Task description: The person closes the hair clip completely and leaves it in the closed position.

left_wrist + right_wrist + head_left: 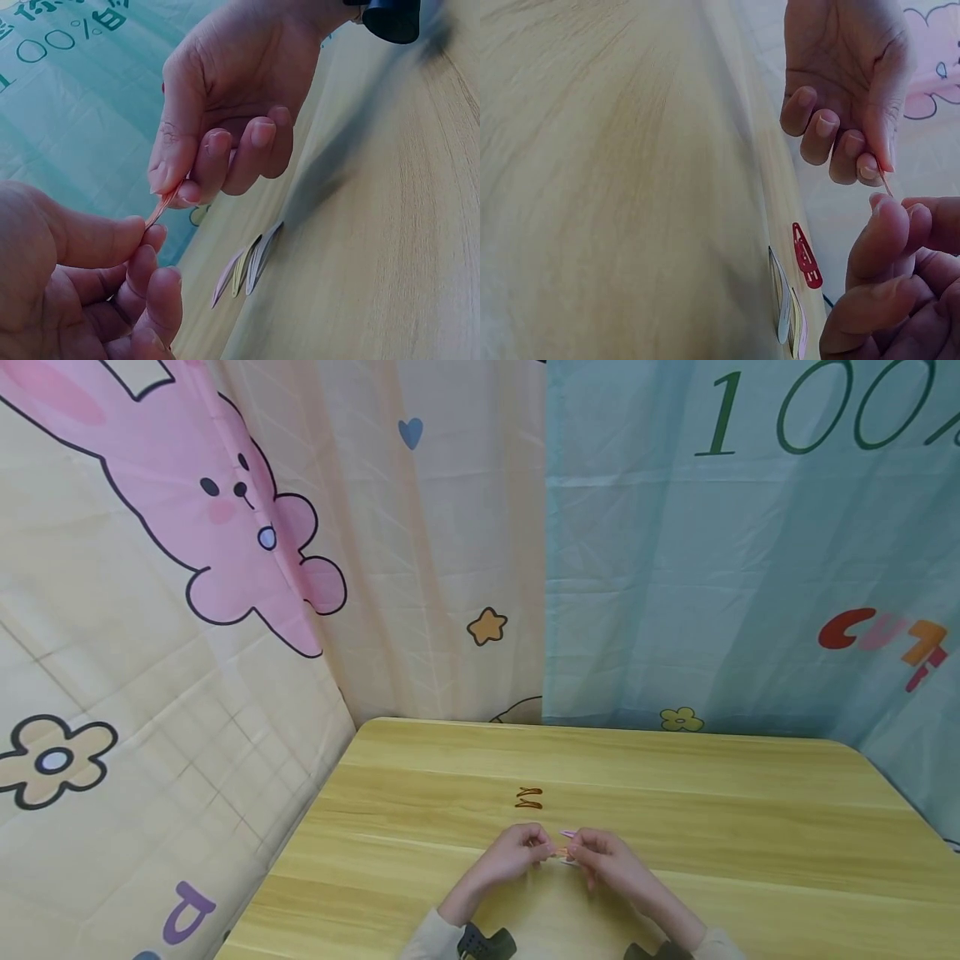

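Observation:
An orange snap hair clip (160, 206) is stretched between both hands above the table. My left hand (514, 853) pinches one end with thumb and forefinger, its other fingers loosely curled. The opposite end is pinched by my right hand (609, 860) in the same way, and the fingertips cover both ends. On the table below, a pink hair clip (225, 281), a yellow hair clip (241, 268) and a pale grey hair clip (262, 259) lie side by side, partly behind the right hand in the head view.
Two reddish-brown hair clips (528, 804) lie on the wooden table (420, 777) just beyond the hands; one red hair clip (807, 259) shows in the right wrist view. Printed curtains (637, 568) hang along the table's back and left edges.

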A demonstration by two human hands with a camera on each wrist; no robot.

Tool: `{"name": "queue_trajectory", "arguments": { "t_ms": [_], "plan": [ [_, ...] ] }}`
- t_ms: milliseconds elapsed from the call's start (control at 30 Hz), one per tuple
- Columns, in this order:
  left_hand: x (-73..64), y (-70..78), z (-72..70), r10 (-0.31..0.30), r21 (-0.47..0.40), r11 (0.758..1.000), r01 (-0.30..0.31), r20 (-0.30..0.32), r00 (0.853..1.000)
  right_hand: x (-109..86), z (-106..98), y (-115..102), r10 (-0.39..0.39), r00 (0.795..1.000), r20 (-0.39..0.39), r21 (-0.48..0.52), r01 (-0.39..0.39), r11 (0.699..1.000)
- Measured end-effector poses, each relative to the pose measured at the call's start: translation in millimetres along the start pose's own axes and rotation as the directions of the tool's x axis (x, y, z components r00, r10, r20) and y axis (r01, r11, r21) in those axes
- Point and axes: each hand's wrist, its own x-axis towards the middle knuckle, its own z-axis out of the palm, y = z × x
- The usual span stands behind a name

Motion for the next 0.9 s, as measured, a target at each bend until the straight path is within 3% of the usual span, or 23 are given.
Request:
{"name": "queue_trajectory", "arguments": {
  "t_ms": [200, 600, 900],
  "plan": [
    [-0.3, 1.4, 0.5, 0.010, 0.034, 0.999, -0.009, -0.008, 1.000, 0.9, 0, 3, 0.002, 1.000, -0.001, 0.023, -0.002, 1.000],
    [1.7, -0.6, -3.8, -0.003, -0.047, 0.999, 0.004, 0.019, 1.000, 3.2, -2, 4, 0.019, 0.999, 0.035, 0.097, -0.022, 0.995],
    [-5.2, 11.6, -2.4, -0.016, 0.004, 1.000, 0.016, -0.006, 1.000, 2.5, -1, 2, 0.019, 0.999, 0.029, 0.077, -0.022, 0.997]
  ]
}}
